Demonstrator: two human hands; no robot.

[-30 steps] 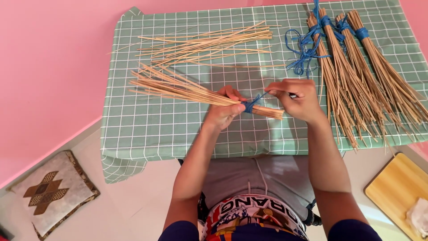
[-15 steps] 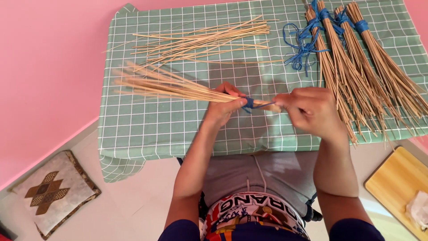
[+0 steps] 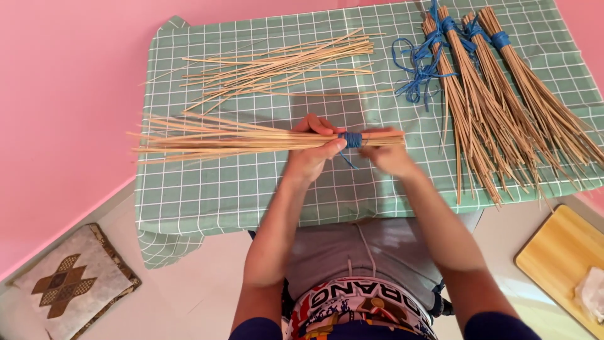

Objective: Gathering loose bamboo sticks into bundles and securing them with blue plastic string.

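Observation:
A bundle of thin tan sticks (image 3: 226,140) lies level above the green checked tablecloth (image 3: 207,189), its loose ends fanning out to the left. A blue string wrap (image 3: 351,139) binds it near its right end. My left hand (image 3: 313,151) grips the bundle just left of the wrap. My right hand (image 3: 390,157), blurred by motion, holds the short end of the bundle right of the wrap, with a loose blue string tail hanging below.
Loose sticks (image 3: 283,63) lie at the back of the table. Three tied stick bundles (image 3: 503,101) and spare blue strings (image 3: 415,69) lie at the right. A patterned cushion (image 3: 69,283) and a wooden board (image 3: 560,264) sit on the floor.
The bundle has swung from slanting to level and moved slightly left. My right hand came in from pulling the string out to the right and now holds the bundle's short end.

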